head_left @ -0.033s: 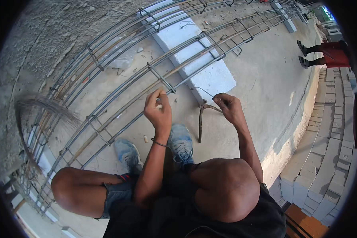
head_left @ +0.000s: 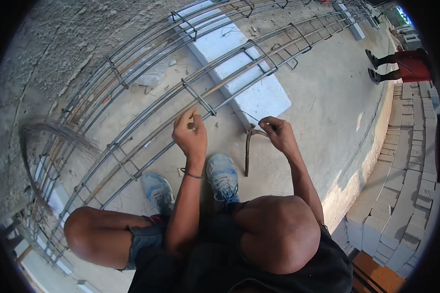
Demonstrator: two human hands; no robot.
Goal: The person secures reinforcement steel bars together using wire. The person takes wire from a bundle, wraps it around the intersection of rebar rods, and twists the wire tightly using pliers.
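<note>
My left hand (head_left: 190, 136) is curled in a pinch at the lower bars of the rebar cage (head_left: 200, 95), near a square stirrup; what its fingertips hold, if anything, I cannot make out. My right hand (head_left: 279, 134) pinches a thin dark wire (head_left: 249, 115) that bends leftward over the end of a white block (head_left: 259, 97) under the cage. A metal pincer-like tool (head_left: 247, 161), its two handles spread, lies just below that hand. A bundle of fine wire (head_left: 68, 133) lies over the cage at the left.
A second cage section (head_left: 132, 73) runs beside the rough wall (head_left: 44, 58). A plastic bag (head_left: 149, 75) lies beneath. Another person's legs (head_left: 388, 75), in sandals, show at upper right. Stacked pale blocks (head_left: 396, 185) line the right side, beside the concrete floor's edge. My knees and shoes fill the bottom.
My left hand has shifted slightly left. My right hand has moved a little downward with the wire, which sits lower over the white block.
</note>
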